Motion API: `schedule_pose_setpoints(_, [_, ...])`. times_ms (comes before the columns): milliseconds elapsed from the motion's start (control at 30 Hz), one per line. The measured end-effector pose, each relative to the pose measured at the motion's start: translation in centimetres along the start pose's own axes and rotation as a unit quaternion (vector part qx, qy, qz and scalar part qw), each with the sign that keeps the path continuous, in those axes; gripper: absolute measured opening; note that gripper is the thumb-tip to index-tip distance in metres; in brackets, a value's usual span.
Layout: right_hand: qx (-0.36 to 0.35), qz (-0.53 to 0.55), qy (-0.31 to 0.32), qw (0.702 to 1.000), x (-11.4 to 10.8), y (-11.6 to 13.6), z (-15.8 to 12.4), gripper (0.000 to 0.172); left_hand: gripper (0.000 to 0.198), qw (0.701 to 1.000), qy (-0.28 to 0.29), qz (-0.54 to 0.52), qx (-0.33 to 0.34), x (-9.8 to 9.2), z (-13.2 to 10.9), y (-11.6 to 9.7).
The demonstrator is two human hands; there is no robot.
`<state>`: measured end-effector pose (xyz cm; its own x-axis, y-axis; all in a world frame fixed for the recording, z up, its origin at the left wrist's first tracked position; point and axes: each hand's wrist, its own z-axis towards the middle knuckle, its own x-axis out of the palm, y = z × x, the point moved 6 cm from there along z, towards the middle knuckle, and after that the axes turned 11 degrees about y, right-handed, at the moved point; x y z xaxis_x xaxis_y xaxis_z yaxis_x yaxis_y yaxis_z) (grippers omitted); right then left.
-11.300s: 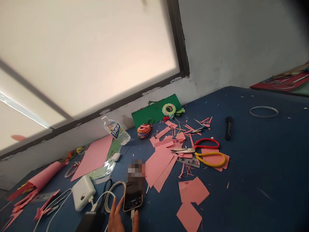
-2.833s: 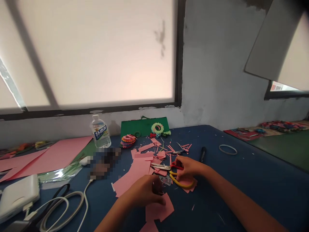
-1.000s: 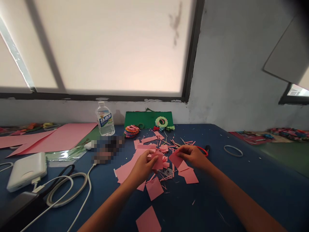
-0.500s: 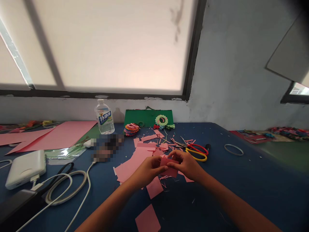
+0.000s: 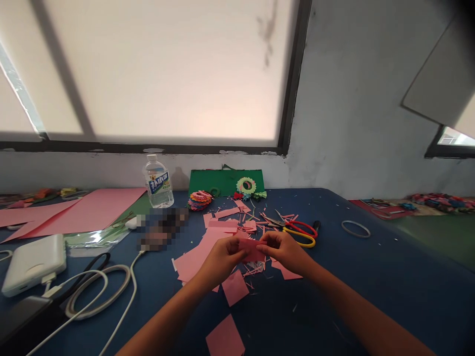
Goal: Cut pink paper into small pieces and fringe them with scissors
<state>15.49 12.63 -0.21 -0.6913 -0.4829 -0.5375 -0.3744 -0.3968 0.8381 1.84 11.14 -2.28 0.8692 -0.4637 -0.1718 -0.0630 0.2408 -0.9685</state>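
A small piece of pink paper (image 5: 251,250) is held up between both hands above the dark blue table (image 5: 297,316). My left hand (image 5: 225,256) pinches its left side. At its right edge, the thumb and fingers of my right hand (image 5: 284,251) are closed on it. Below and behind the hands lie pink sheets (image 5: 200,253), thin offcuts and a pink square (image 5: 235,288). Another pink square (image 5: 225,337) rests nearer the front edge. Scissors with red handles (image 5: 302,228) and scissors with yellow handles (image 5: 305,242) lie just beyond my right hand.
A water bottle (image 5: 159,183), a green board (image 5: 222,180) and ruffled paper rings (image 5: 200,200) stand at the back. On the left are a white power bank (image 5: 35,264), cables (image 5: 129,282) and large pink sheets (image 5: 89,210). A clear ring (image 5: 355,229) lies right.
The held paper now looks shorter from top to bottom, its lower part no longer hanging down. Both hands keep their grip, and the whole view has shifted slightly.
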Motion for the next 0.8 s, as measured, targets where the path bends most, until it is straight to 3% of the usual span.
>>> schedule_pose_setpoints(267, [0.007, -0.042, 0.005, 0.999, -0.1, -0.5, 0.3, 0.027, 0.018, 1.000, 0.007, -0.020, -0.001, 0.2, 0.0, -0.1])
schedule_pose_setpoints(400, [0.037, -0.105, -0.008, 0.994, -2.0, -1.5, 0.3, 0.031, 0.016, 1.000, -0.011, -0.019, -0.004, -0.1, 0.0, -0.3])
schedule_pose_setpoints(567, [0.123, -0.213, 0.000, 0.969, -4.4, -3.6, -0.2, 0.039, 0.017, 0.999, -0.033, -0.015, -0.005, -0.5, -0.1, -1.0])
schedule_pose_setpoints(800, [0.151, -0.262, 0.065, 0.951, -3.5, -4.9, 0.2, 0.030, 0.018, 0.999, -0.045, -0.012, 0.000, -0.5, -0.2, -1.4])
